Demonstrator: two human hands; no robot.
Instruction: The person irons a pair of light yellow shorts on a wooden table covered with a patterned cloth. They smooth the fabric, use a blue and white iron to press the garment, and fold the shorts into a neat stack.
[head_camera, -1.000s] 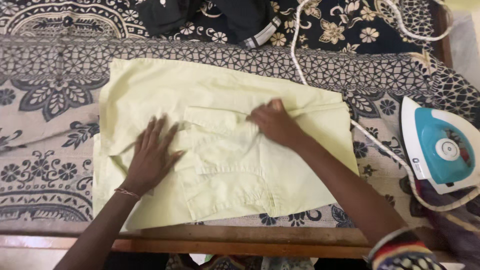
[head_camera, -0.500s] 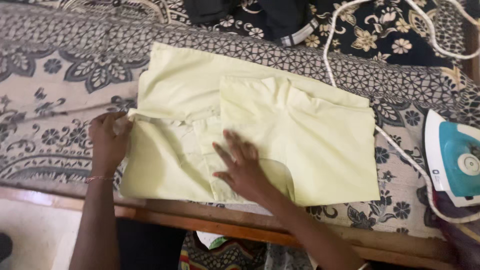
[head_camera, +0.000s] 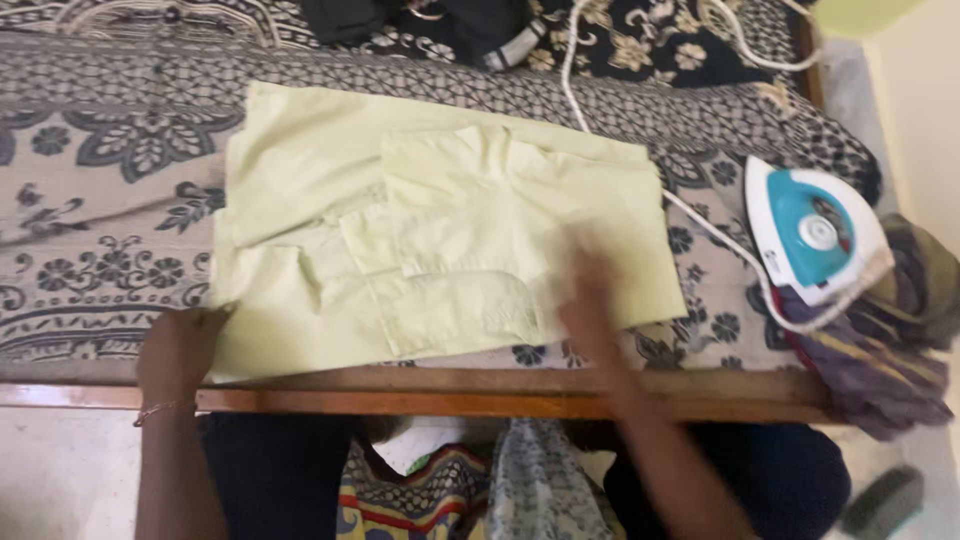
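Head view: a pale yellow-green garment (head_camera: 440, 240) lies folded flat on a patterned cloth (head_camera: 110, 190) covering a wooden-edged table (head_camera: 500, 395). The left hand (head_camera: 180, 345) rests at the garment's near left corner, at the table edge; the fingers curl onto the fabric, though whether they pinch it cannot be told. The right hand (head_camera: 590, 295) lies over the garment's near right part, motion-blurred, so its finger spread cannot be told. A white and teal iron (head_camera: 810, 230) sits on the table's right end, well apart from the garment, its white cord (head_camera: 575, 70) running to the far side. Dark clothing (head_camera: 440, 25) lies beyond.
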